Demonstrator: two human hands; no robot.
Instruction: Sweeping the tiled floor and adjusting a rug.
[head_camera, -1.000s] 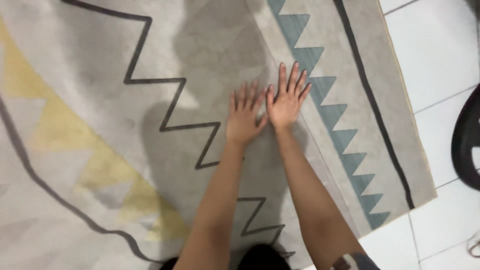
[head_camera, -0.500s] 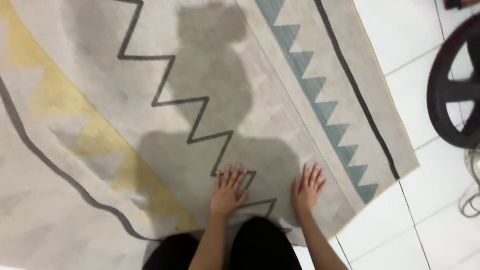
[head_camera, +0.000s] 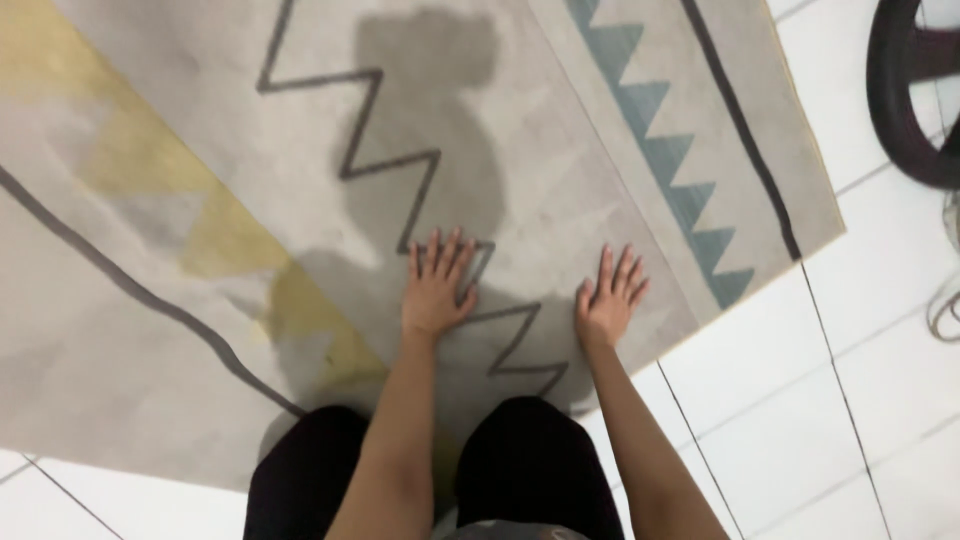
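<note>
Grey rug (head_camera: 560, 190) with black zigzag, yellow and teal triangles lay flat on white tiled floor (head_camera: 800, 400), near-right corner showing.

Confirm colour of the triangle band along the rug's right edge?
Muted teal-blue triangles on the grey rug, clearest in the head view.

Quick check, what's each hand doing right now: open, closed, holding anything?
Left hand: open, palm flat on the grey patterned rug, fingers spread, holding nothing.
Right hand: open, flat on the rug near its edge, holding nothing.
</note>
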